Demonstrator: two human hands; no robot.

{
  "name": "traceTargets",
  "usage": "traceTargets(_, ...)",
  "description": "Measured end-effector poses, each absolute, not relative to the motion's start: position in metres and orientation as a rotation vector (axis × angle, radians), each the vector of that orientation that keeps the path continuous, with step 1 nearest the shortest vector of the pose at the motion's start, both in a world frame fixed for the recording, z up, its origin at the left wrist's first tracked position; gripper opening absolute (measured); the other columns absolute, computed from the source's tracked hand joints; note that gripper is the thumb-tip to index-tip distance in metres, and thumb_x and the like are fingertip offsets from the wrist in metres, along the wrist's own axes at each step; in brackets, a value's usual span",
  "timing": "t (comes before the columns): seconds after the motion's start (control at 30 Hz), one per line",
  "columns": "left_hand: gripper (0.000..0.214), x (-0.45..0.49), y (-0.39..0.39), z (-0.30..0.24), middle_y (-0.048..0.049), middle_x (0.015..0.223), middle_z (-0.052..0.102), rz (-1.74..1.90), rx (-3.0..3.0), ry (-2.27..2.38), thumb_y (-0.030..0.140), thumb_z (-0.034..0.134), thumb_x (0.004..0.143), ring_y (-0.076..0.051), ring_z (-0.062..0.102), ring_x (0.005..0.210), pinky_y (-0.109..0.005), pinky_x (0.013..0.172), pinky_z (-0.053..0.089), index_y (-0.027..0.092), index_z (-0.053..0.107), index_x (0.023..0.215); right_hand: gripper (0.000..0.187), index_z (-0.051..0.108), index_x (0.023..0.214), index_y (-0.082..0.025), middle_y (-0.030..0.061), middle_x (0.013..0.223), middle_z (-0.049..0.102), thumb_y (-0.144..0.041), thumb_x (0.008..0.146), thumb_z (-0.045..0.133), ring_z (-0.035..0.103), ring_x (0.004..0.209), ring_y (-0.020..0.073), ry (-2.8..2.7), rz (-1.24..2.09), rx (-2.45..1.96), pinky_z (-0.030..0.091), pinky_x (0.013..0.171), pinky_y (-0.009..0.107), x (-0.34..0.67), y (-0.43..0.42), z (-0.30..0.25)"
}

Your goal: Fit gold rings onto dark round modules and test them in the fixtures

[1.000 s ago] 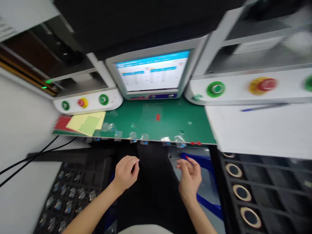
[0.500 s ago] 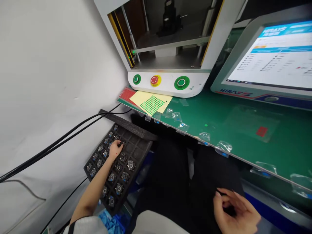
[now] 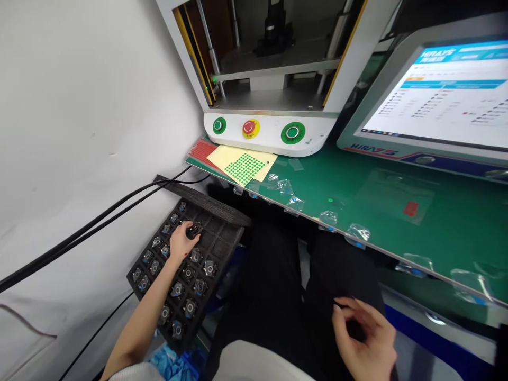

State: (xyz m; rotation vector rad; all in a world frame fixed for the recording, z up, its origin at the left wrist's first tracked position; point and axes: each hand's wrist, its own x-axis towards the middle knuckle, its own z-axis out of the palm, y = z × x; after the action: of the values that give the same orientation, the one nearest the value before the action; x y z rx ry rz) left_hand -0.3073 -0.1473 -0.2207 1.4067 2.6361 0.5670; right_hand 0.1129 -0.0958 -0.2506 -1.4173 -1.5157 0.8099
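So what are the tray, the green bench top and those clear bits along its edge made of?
Tray: probably foam; matte black, faintly grainy. Bench top: perhaps rubber matting; smooth, green, softly shiny. Clear bits: likely plastic film; see-through, crinkled, glinting.

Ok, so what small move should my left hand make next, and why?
Probably lift the round black part straight up: your left hand seems to grip its sides, and the compartmented black tray has dividers that could catch it.

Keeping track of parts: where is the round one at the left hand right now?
In the head view, left of centre, the round part is in the left hand, over the compartment tray, down and left of the yellow dotted sheet.
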Motion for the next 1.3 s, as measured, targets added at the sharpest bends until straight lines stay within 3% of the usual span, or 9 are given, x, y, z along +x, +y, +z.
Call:
traceTargets(0.17,0.039,-0.217,-0.135,-0.173,-0.0089,0.108,0.069,0.944,1.66,2.405,0.033,0.071,0.074,-0.023,0.067,0.102,-0.04,0.094,0.053,0.018,0.055,0.107,0.026,0.054,0.109,-0.017,0.0031,0.073,0.07,-0.028,0.087,0.063,0.069,0.061,0.0158,-1.661,0.737,-1.193,0.058,0.065,0.03,0.083,-0.105,-0.212)
traceTargets(0.33,0.043,-0.131,-0.115,-0.133,-0.0081,0.098,0.07,1.411,1.96,1.731,0.018,0.075,0.069,-0.022,0.07,0.092,-0.037,0.082,0.058,0.02,0.054,0.106,0.042,0.048,0.119,-0.018,0.008,0.09,0.073,-0.023,0.082,0.069,0.073,0.081,0.0195,-1.55,0.855,-1.053,0.061,0.074,0.033,0.063,-0.103,-0.163)
traceTargets(0.47,0.05,-0.094,-0.106,-0.121,-0.0103,0.097,0.071,1.488,1.952,1.511,0.024,0.078,0.07,-0.023,0.072,0.088,-0.033,0.077,0.061,0.019,0.053,0.112,0.046,0.048,0.116,-0.021,0.0064,0.092,0.073,-0.019,0.078,0.073,0.073,0.082,0.0184,-1.35,0.925,-1.086,0.061,0.077,0.034,0.061,-0.107,-0.132)
traceTargets(0.63,0.046,-0.071,-0.103,-0.114,-0.0115,0.097,0.072,1.511,2.043,1.379,0.027,0.075,0.077,-0.022,0.073,0.087,-0.032,0.073,0.062,0.019,0.052,0.117,0.049,0.048,0.115,-0.023,0.0013,0.087,0.073,-0.007,0.076,0.071,0.072,0.079,0.0139,-1.123,1.058,-1.095,0.06,0.076,0.026,0.071,-0.116,-0.118)
traceTargets(0.8,0.051,-0.062,-0.1,-0.106,-0.0122,0.098,0.07,1.526,2.116,1.234,0.016,0.072,0.079,-0.019,0.069,0.086,-0.03,0.073,0.06,0.015,0.052,0.125,0.039,0.047,0.114,-0.029,0.0007,0.09,0.074,-0.011,0.085,0.066,0.073,0.081,0.0139,-0.847,1.349,-1.003,0.061,0.077,0.028,0.084,-0.117,-0.122)
traceTargets(1.0,0.046,-0.067,-0.089,-0.099,-0.013,0.104,0.071,1.254,1.664,0.887,0.038,0.068,0.083,-0.022,0.066,0.09,-0.035,0.078,0.057,0.02,0.059,0.124,0.047,0.045,0.119,-0.031,0.0014,0.086,0.074,-0.02,0.082,0.073,0.073,0.074,0.0181,-0.669,1.641,-0.865,0.061,0.069,0.034,0.094,-0.112,-0.128)
traceTargets(1.3,0.058,-0.072,-0.076,-0.109,-0.0123,0.09,0.075,1.11,1.569,0.602,0.048,0.078,0.072,-0.022,0.066,0.08,-0.031,0.066,0.057,0.026,0.064,0.123,0.06,0.04,0.127,-0.031,-0.0007,0.08,0.069,-0.037,0.079,0.076,0.07,0.059,0.0185,-0.74,1.871,-0.791,0.058,0.054,0.032,0.096,-0.112,-0.126)
